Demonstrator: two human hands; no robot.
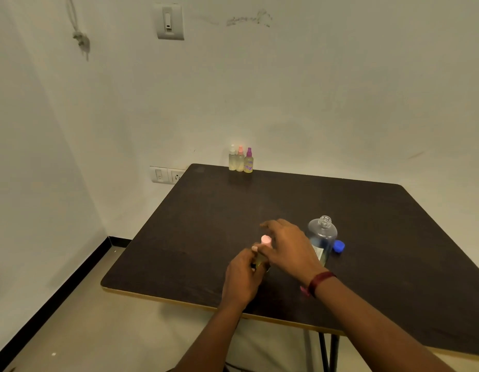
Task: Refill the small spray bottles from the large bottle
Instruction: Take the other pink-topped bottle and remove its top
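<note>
A small spray bottle with a pink top (265, 240) stands on the dark table (206, 210) near its front edge. My left hand (242, 275) wraps around the bottle's body, mostly hiding it. My right hand (286, 247) grips its pink top from the right. The large clear bottle (322, 237) stands uncapped just behind my right hand, with a little liquid at the bottom. Its blue cap (339, 247) lies on the table to its right. Three small spray bottles stand in a row at the far edge: white-topped (232, 158), pink-topped (240, 159), purple-topped (248, 161).
The table stands against a white wall, with a switch and socket plate (167, 175) beside its far left corner. Another switch (169, 21) is high on the wall. Floor lies to the left of and below the table's front edge. A red band (320, 281) is on my right wrist.
</note>
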